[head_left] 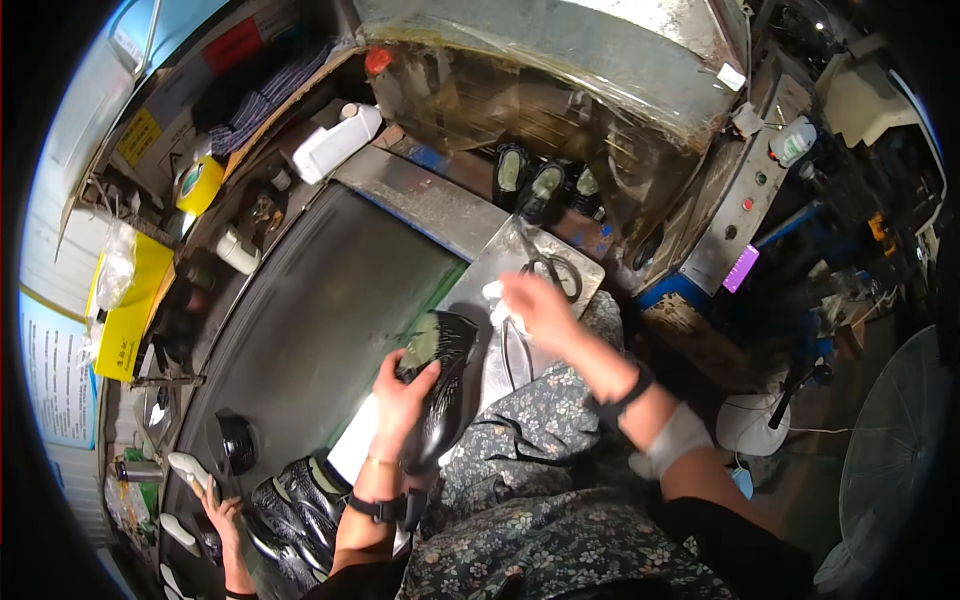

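My left hand [400, 398] grips a glossy black shoe [455, 375] with a pale green insole, at the opening. My right hand [540, 315] is closed, a little blurred, over a small metal ledge [590, 258]. A crumpled white wad [494, 293], perhaps tissue or cloth, shows at its fingers. Black-handled scissors [565, 280] lie on the ledge, just beyond this hand and partly hidden by it. A thin dark loop [507, 365] lies on the ledge between the shoe and my right forearm.
A dark conveyor belt [320, 290] runs along the left. Several black shoes [295, 500] sit at lower left, where another person's hand [225, 515] holds a whitish sole-shaped piece [188, 468]. More shoes [545, 185] stand at the machine opening. A white jug [335, 145] stands beyond the belt.
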`<state>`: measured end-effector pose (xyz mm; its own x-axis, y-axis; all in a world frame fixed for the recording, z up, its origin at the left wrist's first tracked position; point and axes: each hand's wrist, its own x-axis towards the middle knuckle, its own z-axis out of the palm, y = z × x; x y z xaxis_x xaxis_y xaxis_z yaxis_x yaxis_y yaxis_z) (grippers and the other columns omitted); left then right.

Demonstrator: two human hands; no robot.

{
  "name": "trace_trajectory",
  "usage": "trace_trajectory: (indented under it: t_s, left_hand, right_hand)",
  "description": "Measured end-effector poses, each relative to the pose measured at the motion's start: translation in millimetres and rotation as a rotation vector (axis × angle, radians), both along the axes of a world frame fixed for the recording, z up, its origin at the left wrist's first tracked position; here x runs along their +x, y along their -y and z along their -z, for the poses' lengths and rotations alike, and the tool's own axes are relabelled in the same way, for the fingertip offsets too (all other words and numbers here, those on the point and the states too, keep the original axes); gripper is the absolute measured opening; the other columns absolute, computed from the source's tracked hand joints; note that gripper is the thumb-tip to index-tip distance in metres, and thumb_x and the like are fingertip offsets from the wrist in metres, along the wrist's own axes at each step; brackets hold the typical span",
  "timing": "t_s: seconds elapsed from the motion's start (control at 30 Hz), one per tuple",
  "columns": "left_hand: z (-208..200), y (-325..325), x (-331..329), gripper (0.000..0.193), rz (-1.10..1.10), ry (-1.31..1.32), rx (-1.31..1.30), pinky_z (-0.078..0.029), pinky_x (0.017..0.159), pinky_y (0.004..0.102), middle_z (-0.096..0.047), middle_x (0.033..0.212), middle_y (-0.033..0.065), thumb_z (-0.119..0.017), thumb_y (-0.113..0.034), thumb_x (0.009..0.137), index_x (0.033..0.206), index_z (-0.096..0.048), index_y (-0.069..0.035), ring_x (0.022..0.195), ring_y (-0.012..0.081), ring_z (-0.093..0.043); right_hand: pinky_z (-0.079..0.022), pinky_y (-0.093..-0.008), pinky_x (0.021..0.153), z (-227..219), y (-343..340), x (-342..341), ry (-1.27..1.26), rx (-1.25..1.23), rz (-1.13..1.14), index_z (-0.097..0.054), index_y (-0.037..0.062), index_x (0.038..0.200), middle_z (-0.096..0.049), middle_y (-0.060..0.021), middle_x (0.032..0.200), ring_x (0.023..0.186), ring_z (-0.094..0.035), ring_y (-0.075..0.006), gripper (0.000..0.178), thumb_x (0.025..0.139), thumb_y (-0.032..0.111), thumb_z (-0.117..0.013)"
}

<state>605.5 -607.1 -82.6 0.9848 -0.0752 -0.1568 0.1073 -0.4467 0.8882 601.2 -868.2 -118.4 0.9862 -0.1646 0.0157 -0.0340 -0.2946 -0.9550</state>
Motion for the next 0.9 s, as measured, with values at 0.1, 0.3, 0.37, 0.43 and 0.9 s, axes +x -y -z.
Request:
trace_trajectory:
  t_s: [0.1,0.3,0.37,0.43,0.9]
  left_hand:
    - [-14.2,18.7,-24.1,0.047,-0.194,-0.272,-0.673,-0.051,0.078,0.034,-0.064,0.103,0.0086,-0.071,-0.024,0.088,0.123,-0.049,-0.002,0.089,0.0202,-0.062]
    - [-54.6,84.7,-80.1,0.063,0.595,-0.467,-0.839,-0.031,0.11,0.0375,-0.04,0.145,0.0119,-0.054,-0.027,0.097,0.149,-0.026,-0.004,0.134,0.0203,-0.038]
    - [-58.3,89.5,-92.4,0.058,0.862,-0.33,-0.625,-0.038,0.104,0.033,-0.05,0.137,0.0133,-0.061,-0.008,0.093,0.144,-0.035,0.0,0.124,0.0194,-0.05]
    - [-52.4,84.6,-102.1,0.05,0.989,-0.179,-0.47,-0.045,0.097,0.0299,-0.062,0.122,0.0124,-0.066,-0.005,0.089,0.135,-0.047,0.002,0.111,0.0169,-0.059]
    - [-22.2,59.4,-136.9,0.028,0.853,0.09,-0.007,-0.052,0.08,0.0279,-0.071,0.099,0.015,-0.068,-0.01,0.088,0.111,-0.064,0.005,0.089,0.0171,-0.068]
  right_hand:
    - [-0.022,-0.0409,0.115,-19.8,-64.3,-89.2,-0.175,0.686,-0.233,-0.009,0.0077,0.154,-0.017,-0.0148,0.158,0.144,-0.021,-0.0268,0.097,0.086,0.033,-0.073]
    - [-0.044,-0.0277,0.097,-98.6,23.7,-180.6,-0.045,0.939,0.198,-0.033,0.0096,0.149,-0.048,-0.008,0.141,0.117,-0.052,-0.0139,0.083,0.074,-0.005,-0.064]
    - [-0.039,-0.03,0.104,-130.1,75.8,-234.9,0.017,0.596,0.283,-0.036,0.0091,0.148,-0.046,-0.0081,0.142,0.124,-0.049,-0.0162,0.085,0.07,-0.002,-0.067]
    - [-0.033,-0.0319,0.109,-157.6,122.5,-291.0,0.125,0.201,0.463,-0.042,0.0083,0.145,-0.047,-0.008,0.143,0.13,-0.045,-0.0184,0.083,0.067,0.002,-0.07]
    - [-0.042,-0.0471,0.101,-250.0,409.7,-379.7,-0.522,-1.026,1.282,-0.054,0.0346,0.134,-0.063,-0.0118,0.123,0.116,-0.056,-0.0371,0.071,0.065,0.025,-0.07]
